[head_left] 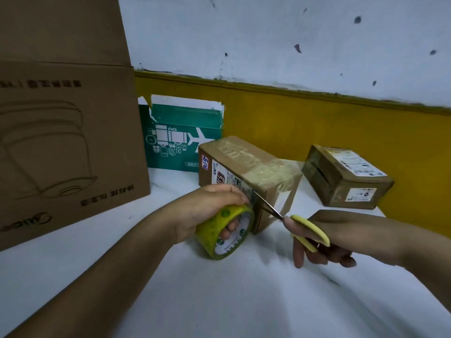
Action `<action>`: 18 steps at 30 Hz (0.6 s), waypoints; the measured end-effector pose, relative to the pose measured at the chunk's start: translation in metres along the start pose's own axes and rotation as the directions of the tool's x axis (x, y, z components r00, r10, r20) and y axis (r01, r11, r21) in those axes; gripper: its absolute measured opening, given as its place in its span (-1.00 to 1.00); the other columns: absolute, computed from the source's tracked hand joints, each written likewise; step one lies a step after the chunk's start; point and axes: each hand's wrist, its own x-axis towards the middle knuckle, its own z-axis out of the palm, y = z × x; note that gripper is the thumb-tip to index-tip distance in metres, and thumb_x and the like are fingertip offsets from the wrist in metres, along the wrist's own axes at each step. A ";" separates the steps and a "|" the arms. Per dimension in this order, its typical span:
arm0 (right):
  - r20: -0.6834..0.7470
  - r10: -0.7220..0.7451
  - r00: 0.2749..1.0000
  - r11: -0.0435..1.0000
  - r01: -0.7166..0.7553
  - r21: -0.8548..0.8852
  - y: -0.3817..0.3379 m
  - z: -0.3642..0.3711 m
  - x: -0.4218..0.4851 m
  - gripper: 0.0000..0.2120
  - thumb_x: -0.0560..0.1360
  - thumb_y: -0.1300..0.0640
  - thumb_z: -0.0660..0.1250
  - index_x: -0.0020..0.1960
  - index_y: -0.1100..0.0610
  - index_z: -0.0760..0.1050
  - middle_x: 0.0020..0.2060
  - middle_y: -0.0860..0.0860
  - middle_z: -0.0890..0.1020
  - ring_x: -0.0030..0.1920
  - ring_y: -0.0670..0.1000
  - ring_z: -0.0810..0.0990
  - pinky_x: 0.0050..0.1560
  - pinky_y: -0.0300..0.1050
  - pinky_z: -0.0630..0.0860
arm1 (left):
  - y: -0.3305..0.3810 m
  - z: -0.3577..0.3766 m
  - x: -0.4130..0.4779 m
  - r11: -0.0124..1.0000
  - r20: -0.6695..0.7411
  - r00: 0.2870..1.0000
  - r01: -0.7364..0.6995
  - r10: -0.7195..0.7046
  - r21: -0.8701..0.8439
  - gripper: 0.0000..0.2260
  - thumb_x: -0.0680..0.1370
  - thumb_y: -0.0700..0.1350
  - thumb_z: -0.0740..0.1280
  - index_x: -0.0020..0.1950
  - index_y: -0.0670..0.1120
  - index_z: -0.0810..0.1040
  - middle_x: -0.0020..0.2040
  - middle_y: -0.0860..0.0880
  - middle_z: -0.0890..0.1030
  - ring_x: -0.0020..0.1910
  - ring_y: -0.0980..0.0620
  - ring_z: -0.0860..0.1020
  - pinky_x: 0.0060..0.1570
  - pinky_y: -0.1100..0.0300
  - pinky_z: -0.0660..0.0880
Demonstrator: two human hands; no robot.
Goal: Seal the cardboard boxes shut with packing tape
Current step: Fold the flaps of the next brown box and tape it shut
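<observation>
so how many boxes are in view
4: large brown box far left, teal box at back, taped box in the middle, small box right. Others may hide behind.

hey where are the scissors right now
In the head view, right of centre: the right hand holds the scissors, their blades at the near corner of the taped brown box, just right of the tape roll that the left hand grips.

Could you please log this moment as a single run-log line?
phase: cutting | left hand: grips tape roll | right hand: holds yellow scissors, blades at taped cardboard box
</observation>
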 end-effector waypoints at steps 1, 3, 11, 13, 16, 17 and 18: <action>-0.022 -0.018 1.000 1.000 0.019 0.005 -0.003 0.001 0.003 -0.47 0.54 -0.34 0.17 -0.33 0.01 0.60 -0.48 -0.04 0.51 -0.52 -0.09 0.42 -0.45 -0.27 0.35 | 0.000 0.000 -0.001 1.000 0.001 1.000 0.002 -0.002 0.002 -0.87 0.64 -0.14 0.27 0.10 -0.17 0.55 -0.41 -0.13 0.52 -0.52 0.01 0.47 -0.53 0.27 0.45; -0.053 -0.094 0.994 0.995 0.095 0.021 -0.009 0.007 0.008 -0.41 0.51 -0.38 0.17 -0.30 0.08 0.62 -0.44 0.02 0.50 -0.49 -0.04 0.38 -0.43 -0.24 0.34 | 0.001 0.000 -0.001 1.000 0.011 1.000 0.005 -0.005 0.004 -0.87 0.64 -0.14 0.28 0.10 -0.17 0.54 -0.42 -0.13 0.51 -0.54 0.03 0.47 -0.54 0.28 0.43; -0.186 -0.231 0.955 0.966 0.248 0.073 -0.015 0.018 0.020 -0.44 0.42 -0.36 0.28 -0.27 0.13 0.69 -0.50 0.07 0.52 -0.52 -0.03 0.33 -0.44 -0.18 0.30 | 0.000 -0.005 0.000 0.999 -0.011 0.999 0.043 -0.043 0.021 -0.74 0.60 -0.09 0.32 0.19 -0.24 0.54 -0.41 -0.12 0.54 -0.49 0.00 0.48 -0.50 0.24 0.45; -0.244 -0.223 0.944 0.967 0.245 0.064 -0.013 0.023 0.021 -0.50 0.44 -0.30 0.30 -0.29 0.13 0.68 -0.53 0.04 0.55 -0.56 -0.06 0.35 -0.47 -0.21 0.34 | 0.001 -0.011 -0.003 0.997 0.003 0.998 0.065 -0.065 0.043 -0.78 0.60 -0.08 0.33 0.14 -0.19 0.58 -0.39 -0.13 0.55 -0.46 -0.01 0.49 -0.47 0.24 0.46; -0.323 -0.232 0.917 0.972 0.227 -0.055 -0.005 0.024 0.023 -0.62 0.49 -0.22 0.33 -0.29 0.03 0.68 -0.52 -0.01 0.61 -0.54 -0.13 0.42 -0.45 -0.22 0.43 | 0.005 -0.026 -0.014 0.979 0.019 0.994 0.105 -0.109 0.175 -0.82 0.56 -0.03 0.37 0.06 -0.10 0.65 -0.14 -0.25 0.65 -0.21 -0.15 0.61 -0.22 0.15 0.56; -0.326 -0.260 0.909 0.965 0.230 -0.130 -0.001 0.026 0.021 -0.68 0.53 -0.16 0.33 -0.28 -0.03 0.67 -0.50 -0.04 0.62 -0.52 -0.15 0.45 -0.43 -0.27 0.43 | 0.007 -0.035 -0.019 0.968 0.002 0.993 0.117 -0.120 0.223 -0.83 0.53 0.00 0.40 0.02 -0.06 0.67 -0.05 -0.24 0.68 -0.12 -0.17 0.63 -0.12 0.10 0.58; -0.315 -0.312 0.896 0.939 0.241 -0.245 0.005 0.030 0.019 -0.71 0.56 -0.08 0.30 -0.29 -0.08 0.62 -0.49 -0.08 0.60 -0.49 -0.18 0.47 -0.41 -0.36 0.40 | 0.009 -0.043 -0.024 0.963 -0.028 0.992 0.129 -0.126 0.238 -0.80 0.46 0.05 0.45 -0.01 -0.03 0.68 -0.03 -0.21 0.70 -0.10 -0.15 0.66 -0.09 0.08 0.59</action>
